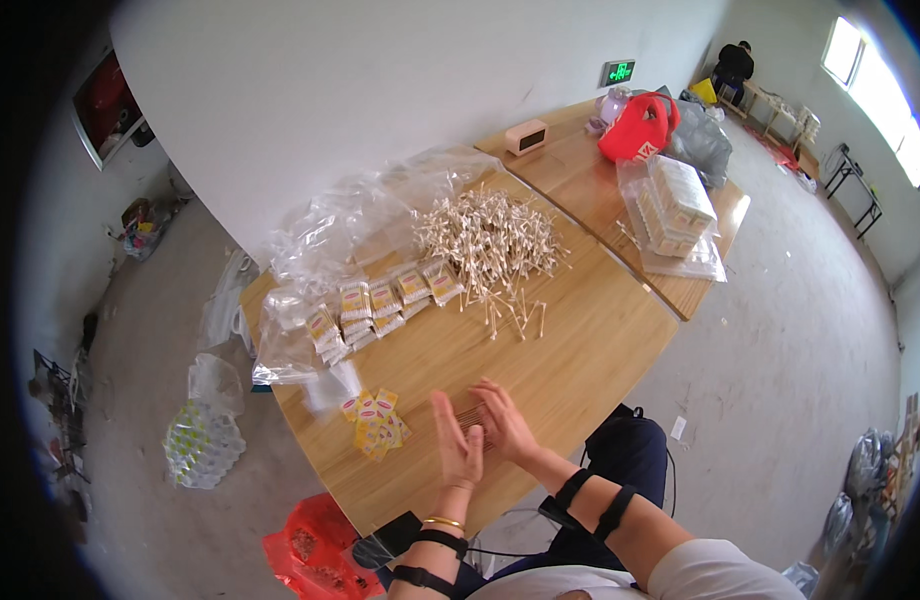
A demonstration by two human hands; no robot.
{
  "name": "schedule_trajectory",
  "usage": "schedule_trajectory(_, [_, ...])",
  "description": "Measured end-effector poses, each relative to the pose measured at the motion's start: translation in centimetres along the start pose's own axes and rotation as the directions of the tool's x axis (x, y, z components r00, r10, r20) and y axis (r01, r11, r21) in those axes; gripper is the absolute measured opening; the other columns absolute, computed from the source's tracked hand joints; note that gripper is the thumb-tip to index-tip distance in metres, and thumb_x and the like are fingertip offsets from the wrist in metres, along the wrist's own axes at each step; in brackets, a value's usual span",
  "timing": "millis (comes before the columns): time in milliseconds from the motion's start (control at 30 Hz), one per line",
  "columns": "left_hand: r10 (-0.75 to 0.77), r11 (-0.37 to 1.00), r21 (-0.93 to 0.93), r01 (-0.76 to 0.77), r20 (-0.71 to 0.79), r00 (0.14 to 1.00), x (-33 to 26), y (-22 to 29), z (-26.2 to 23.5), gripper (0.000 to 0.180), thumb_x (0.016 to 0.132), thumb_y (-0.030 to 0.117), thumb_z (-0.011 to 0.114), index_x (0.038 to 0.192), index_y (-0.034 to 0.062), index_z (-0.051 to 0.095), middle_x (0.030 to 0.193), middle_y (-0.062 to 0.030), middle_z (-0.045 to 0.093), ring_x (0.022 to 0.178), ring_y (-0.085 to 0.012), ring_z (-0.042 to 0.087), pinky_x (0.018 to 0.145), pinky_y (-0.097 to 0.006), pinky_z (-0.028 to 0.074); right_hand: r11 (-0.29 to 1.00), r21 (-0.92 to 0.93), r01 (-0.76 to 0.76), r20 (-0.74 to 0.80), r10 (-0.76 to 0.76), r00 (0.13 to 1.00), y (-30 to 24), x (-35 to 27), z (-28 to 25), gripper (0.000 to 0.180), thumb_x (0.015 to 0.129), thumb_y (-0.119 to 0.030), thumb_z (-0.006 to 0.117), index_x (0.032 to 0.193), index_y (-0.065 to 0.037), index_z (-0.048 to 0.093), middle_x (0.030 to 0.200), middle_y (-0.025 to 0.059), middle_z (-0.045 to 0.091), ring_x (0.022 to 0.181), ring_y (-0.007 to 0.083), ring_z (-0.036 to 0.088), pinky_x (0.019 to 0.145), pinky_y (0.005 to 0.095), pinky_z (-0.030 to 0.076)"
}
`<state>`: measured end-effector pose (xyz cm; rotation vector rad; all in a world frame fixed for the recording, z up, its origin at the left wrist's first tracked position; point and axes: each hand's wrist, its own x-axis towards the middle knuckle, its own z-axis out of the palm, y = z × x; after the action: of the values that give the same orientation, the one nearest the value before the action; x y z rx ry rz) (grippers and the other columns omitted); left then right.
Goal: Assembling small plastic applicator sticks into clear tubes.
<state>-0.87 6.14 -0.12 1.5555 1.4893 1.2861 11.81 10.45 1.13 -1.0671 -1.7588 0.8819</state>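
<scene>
A large loose heap of cotton swabs (490,240) lies on the wooden table, with a few stray ones at its near side. Close to the near edge, my left hand (460,447) is upright, its fingers stretched out and slightly blurred. Opposite it, my right hand (507,425) bends its fingers over a small bunch of thin brownish sticks (470,418), apparently cotton swabs, partly hidden between both hands. Left of my hands is a loose pile of yellow-and-white printed slips (378,425). Filled small packs (384,299) stand in rows beyond them.
Clear plastic bags (325,235) spread along the wall side. A second table holds a pink clock (526,137), a red bag (640,125) and stacked white packages (675,210). Below the near left corner hangs a red plastic bag (320,550). Another person (734,65) sits far off.
</scene>
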Motion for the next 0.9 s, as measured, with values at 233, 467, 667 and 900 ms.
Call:
schedule_trajectory(233, [-0.024,0.996,0.079,0.035,-0.14,0.99,-0.6,0.6,-1.4,0.086,0.099,0.053,0.044,0.157,-0.004,0.014,0.162,-0.0287,0.014,0.152,-0.0433,0.011,0.123,-0.053,0.008,0.997,-0.029,-0.068,-0.147,0.063,0.987,0.6,-0.3,-1.6,0.028,0.097,-0.004,0.05,0.123,0.0,0.058,0.125,0.0201,0.057,0.132,0.0388,0.047,0.11,0.0441,0.04])
schedule_trajectory(467, [-0.008,0.669,0.716,-0.2,0.276,0.961,-4.9,3.0,-2.7,0.085,0.095,0.045,0.053,0.157,-0.0016,0.017,0.162,-0.027,0.017,0.152,-0.0414,0.012,0.122,-0.057,0.008,0.963,-0.26,-0.072,-0.163,0.029,0.986,0.9,-2.3,-5.6,0.021,0.094,-0.002,0.052,0.113,-0.002,0.061,0.119,0.016,0.058,0.123,0.0356,0.052,0.105,0.0428,0.044])
schedule_trajectory(667, [-0.044,0.577,0.773,-0.262,0.35,0.936,-4.9,1.8,-0.1,0.098,0.089,0.052,0.06,0.155,-0.0051,0.017,0.164,-0.0219,0.017,0.154,-0.0344,0.009,0.123,-0.057,0.003,0.931,-0.357,-0.073,-0.123,0.031,0.992,0.5,-2.1,-5.1,0.024,0.091,-0.005,0.055,0.115,-0.002,0.06,0.123,0.0142,0.056,0.123,0.0334,0.05,0.108,0.0417,0.041])
schedule_trajectory(900, [-0.163,0.414,0.876,-0.249,0.34,0.926,-2.8,2.7,1.5,0.1,0.093,0.065,0.046,0.156,-0.0064,0.014,0.165,-0.0219,0.014,0.155,-0.0302,0.007,0.123,-0.055,-0.001,0.896,-0.438,-0.076,-0.149,0.01,0.989,1.6,-2.5,-5.3,0.023,0.093,-0.007,0.055,0.116,-0.004,0.06,0.122,0.0139,0.056,0.125,0.033,0.05,0.108,0.041,0.042])
